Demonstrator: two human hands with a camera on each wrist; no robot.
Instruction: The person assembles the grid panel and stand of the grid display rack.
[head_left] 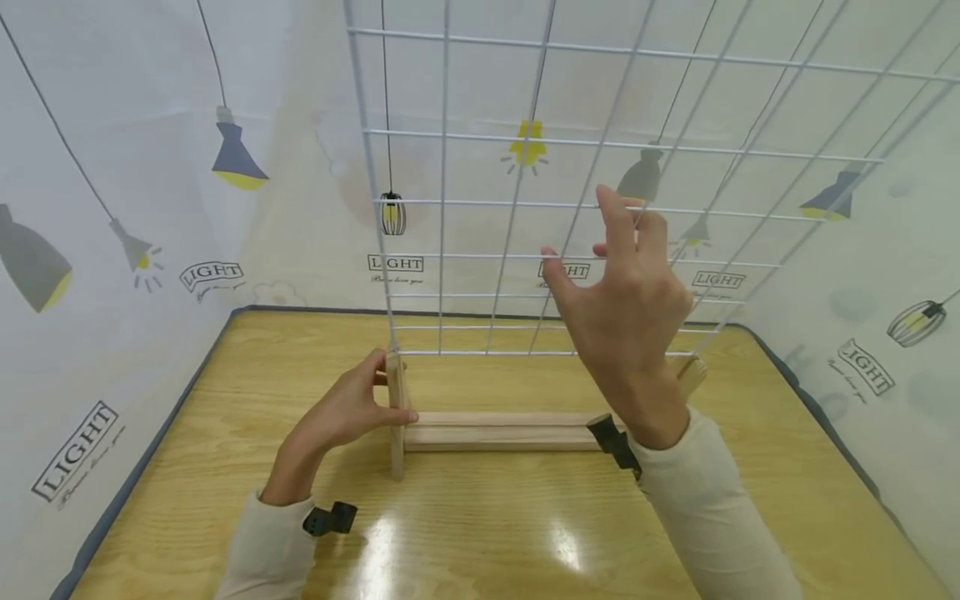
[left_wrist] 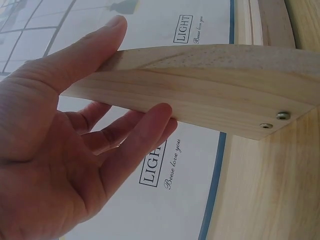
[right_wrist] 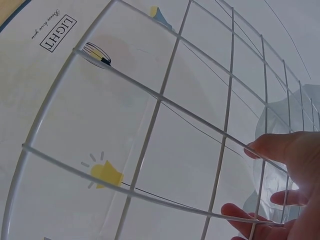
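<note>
A white wire grid panel (head_left: 517,202) stands up from a wooden stand, its lower edge between two wooden end pieces. My left hand (head_left: 348,404) holds the left end piece (head_left: 397,417), thumb on one side and fingers on the other. In the left wrist view, two metal screws (left_wrist: 283,116) show in this end piece (left_wrist: 200,105). My right hand (head_left: 630,308) holds the grid higher up, fingers at its wires. The right wrist view shows the thumb and fingertips against the grid wires (right_wrist: 225,135). The right end piece (head_left: 692,377) is partly hidden behind my right arm.
Wooden rails (head_left: 510,433) run low between the end pieces. The stand rests on a wood-grain table (head_left: 465,533). White wall covering (head_left: 300,217) printed with lamps surrounds the table at the back and both sides. A black wrist camera (head_left: 330,518) sits on the left sleeve.
</note>
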